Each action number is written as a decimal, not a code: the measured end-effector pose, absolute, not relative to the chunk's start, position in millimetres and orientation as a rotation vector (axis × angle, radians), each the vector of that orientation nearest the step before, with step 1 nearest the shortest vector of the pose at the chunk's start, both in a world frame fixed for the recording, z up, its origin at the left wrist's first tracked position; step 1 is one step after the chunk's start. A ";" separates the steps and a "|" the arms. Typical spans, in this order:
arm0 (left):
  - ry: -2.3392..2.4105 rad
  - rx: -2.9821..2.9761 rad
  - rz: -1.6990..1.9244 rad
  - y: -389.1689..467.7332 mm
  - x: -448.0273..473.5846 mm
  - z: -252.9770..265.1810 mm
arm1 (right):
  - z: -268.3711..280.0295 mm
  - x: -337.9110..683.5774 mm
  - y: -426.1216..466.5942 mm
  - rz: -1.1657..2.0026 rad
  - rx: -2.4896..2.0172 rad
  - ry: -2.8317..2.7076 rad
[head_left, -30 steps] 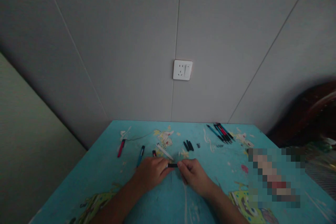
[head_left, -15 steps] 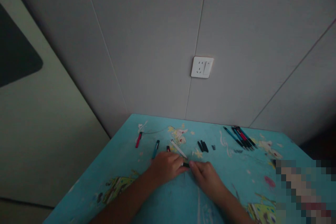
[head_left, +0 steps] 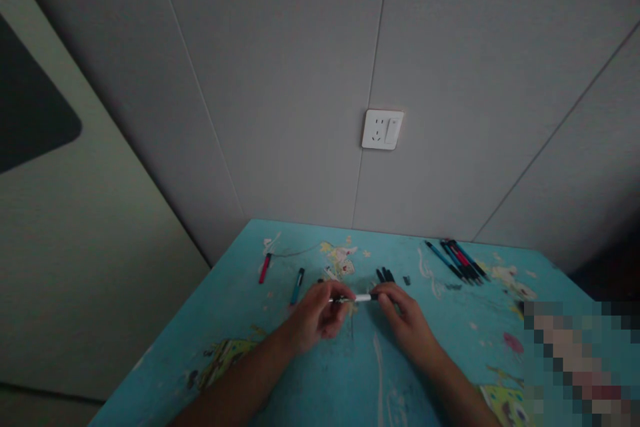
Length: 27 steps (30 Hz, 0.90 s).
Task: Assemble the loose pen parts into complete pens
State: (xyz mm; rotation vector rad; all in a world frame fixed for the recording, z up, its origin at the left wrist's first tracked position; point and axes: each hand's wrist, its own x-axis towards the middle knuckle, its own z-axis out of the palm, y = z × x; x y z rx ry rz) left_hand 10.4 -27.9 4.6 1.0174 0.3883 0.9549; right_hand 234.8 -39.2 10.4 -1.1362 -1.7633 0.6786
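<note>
Between my two hands, level above the table, is a slim pen [head_left: 363,297] with a white middle and a black section at its right end. My left hand [head_left: 317,320] pinches its left part, where a thin dark length shows between the fingers. The fingers of my right hand [head_left: 404,312] are closed on the black end. Just beyond the hands lie several short black pen pieces [head_left: 385,275], partly hidden by my right hand. A teal pen barrel [head_left: 297,285] rests left of my left hand, with a red one [head_left: 265,268] farther left.
Several teal, red and black pens [head_left: 457,263] lie in a bunch at the back right of the patterned blue table [head_left: 330,380]. A small dark piece [head_left: 407,280] sits near the black ones. A wall with a socket [head_left: 383,129] stands behind the table.
Both hands have lifted slightly and moved apart. A white length of the pen now shows between them, where mostly a short black part showed before.
</note>
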 end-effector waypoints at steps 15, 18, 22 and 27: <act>0.468 1.010 1.003 -28.0 21.4 -1.7 | 13.2 208.9 -62.4 0.659 -1.133 -1.855; 0.664 1.112 1.100 -25.9 16.7 3.5 | 10.7 212.3 -57.4 0.806 -1.194 -1.447; 1.048 1.685 1.156 -23.1 5.0 3.8 | 14.5 220.4 -47.7 1.140 -1.098 -1.160; 1.041 2.495 1.013 -27.3 1.6 -2.6 | 19.1 218.9 -41.2 1.359 -0.834 -0.864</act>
